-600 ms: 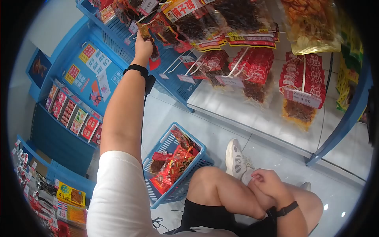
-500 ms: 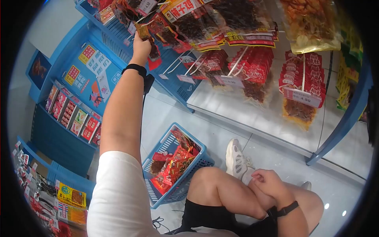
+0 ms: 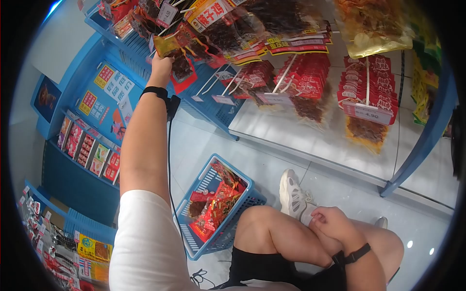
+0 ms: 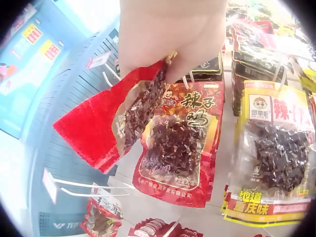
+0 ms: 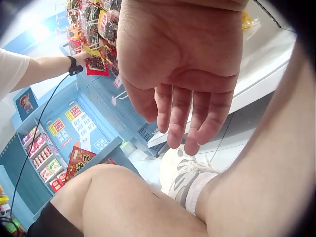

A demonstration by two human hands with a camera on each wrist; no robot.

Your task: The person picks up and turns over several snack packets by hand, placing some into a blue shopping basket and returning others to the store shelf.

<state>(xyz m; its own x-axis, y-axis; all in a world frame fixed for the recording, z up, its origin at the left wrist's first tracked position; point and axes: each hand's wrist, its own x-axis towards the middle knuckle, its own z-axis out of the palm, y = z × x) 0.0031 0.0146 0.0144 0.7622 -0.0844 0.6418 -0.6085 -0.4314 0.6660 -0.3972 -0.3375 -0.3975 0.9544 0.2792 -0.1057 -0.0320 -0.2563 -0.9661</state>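
My left hand (image 3: 161, 69) reaches out to the hanging snacks and pinches a red snack packet (image 4: 143, 109) with a clear window onto dark pieces inside. In the left wrist view the packet is tilted and bent, its red back turned to the left. Right behind it hangs a matching red packet (image 4: 175, 148) on a hook. The thumb and fingertips of this hand are partly hidden. My right hand (image 5: 182, 64) hangs relaxed by the knee, with loosely bent fingers and nothing in them.
A blue shopping basket (image 3: 245, 211) with several red packets stands on the floor beside the left knee. Yellow-edged packets (image 4: 276, 148) hang to the right of the red ones. White hooks (image 4: 94, 185) stick out below. A white shelf base (image 3: 310, 157) lies ahead of the shoe.
My left hand has drawn back slightly toward the left and down, bringing the packet away from the row, with more of it showing. The right hand stays by the knee.
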